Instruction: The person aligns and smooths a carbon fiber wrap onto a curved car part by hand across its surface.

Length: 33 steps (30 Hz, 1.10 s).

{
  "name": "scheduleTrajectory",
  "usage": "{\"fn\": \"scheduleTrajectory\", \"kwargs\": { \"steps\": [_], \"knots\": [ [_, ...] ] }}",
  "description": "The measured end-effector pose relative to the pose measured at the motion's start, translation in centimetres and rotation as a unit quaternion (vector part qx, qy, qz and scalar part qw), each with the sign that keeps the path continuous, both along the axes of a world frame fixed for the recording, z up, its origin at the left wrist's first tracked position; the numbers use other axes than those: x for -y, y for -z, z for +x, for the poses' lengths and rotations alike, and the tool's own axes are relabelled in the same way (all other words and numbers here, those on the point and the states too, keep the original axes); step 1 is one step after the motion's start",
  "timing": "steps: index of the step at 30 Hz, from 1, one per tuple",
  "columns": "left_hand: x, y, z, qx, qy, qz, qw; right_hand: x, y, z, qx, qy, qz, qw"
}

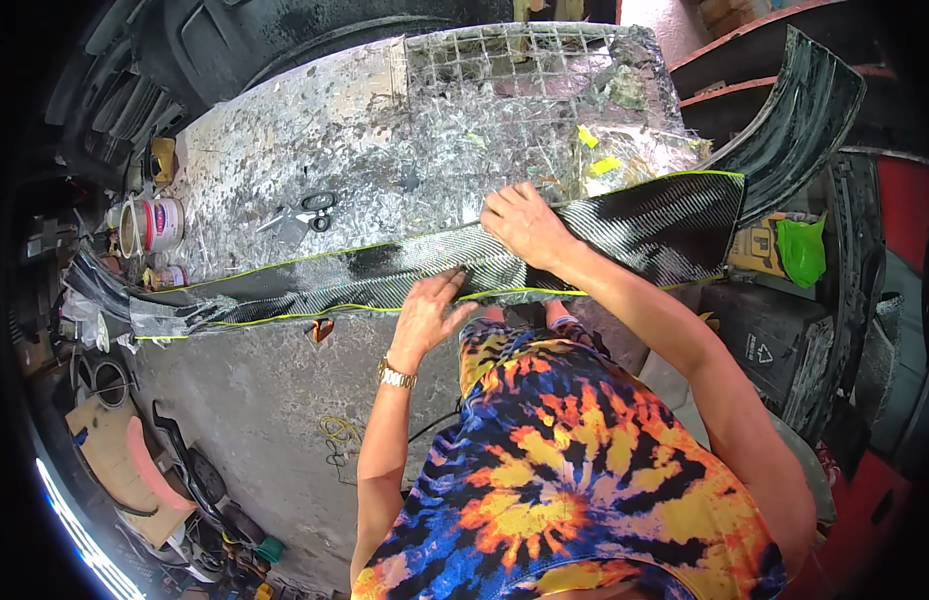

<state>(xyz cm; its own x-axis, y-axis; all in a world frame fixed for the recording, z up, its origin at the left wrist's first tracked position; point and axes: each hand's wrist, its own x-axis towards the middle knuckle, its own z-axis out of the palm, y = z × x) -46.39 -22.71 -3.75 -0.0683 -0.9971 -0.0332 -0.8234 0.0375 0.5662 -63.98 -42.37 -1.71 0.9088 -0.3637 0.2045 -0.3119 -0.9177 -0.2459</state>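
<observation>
A long strip of black woven carbon fibre cloth [639, 225], edged with yellow-green tape, lies over a long narrow curved mould [819, 100] whose ends stick out at both sides. My left hand [429, 308] rests on the near part of the cloth, fingers extended and thumb apart. Farther right, my right hand [529, 225] is at the far edge of the cloth, its fingers curled over and closed on that edge; the fingertips are partly hidden. Black-handled scissors [314, 212] lie on the worktable [284, 140] beyond the strip.
Yellow tape scraps [604, 165] lie on the table at the back right. Cans [162, 225] stand by its left edge. A cardboard box with a green bag [802, 250] is at the right. Cables [339, 432] lie on the floor, and dark moulded panels [224, 45] lean at the back.
</observation>
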Motion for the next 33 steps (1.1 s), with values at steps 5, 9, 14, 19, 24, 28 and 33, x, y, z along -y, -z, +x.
{"fn": "scheduleTrajectory", "kwargs": {
  "steps": [5, 9, 14, 19, 24, 28, 33],
  "knots": [
    [4.2, -2.2, 2.2, 0.028, -0.128, -0.126, 0.983, -0.3, -0.7, -0.7, 0.027, 0.0, 0.013, 1.0],
    [6.8, -1.4, 3.3, 0.01, -0.064, -0.099, 0.993, -0.2, -0.9, -1.2, 0.023, 0.017, -0.004, 1.0],
    [7.4, -0.2, 3.0, 0.014, -0.047, -0.096, 0.994, 0.1, -1.0, -1.1, -0.007, 0.049, 0.023, 0.999],
    [7.4, 0.3, 3.0, 0.007, -0.061, -0.097, 0.993, 0.3, -0.9, -0.8, -0.012, 0.051, 0.033, 0.998],
    [7.5, 0.4, 3.1, -0.013, -0.069, -0.097, 0.993, 1.3, -1.2, -1.4, -0.022, 0.057, 0.083, 0.995],
    [7.8, 0.3, 3.0, -0.024, -0.074, -0.074, 0.994, 2.0, -1.3, -1.7, 0.003, 0.056, 0.075, 0.996],
    [8.0, 0.1, 3.1, -0.023, -0.066, -0.069, 0.995, 2.7, -2.1, -1.3, -0.095, 0.065, 0.147, 0.982]
  ]
}}
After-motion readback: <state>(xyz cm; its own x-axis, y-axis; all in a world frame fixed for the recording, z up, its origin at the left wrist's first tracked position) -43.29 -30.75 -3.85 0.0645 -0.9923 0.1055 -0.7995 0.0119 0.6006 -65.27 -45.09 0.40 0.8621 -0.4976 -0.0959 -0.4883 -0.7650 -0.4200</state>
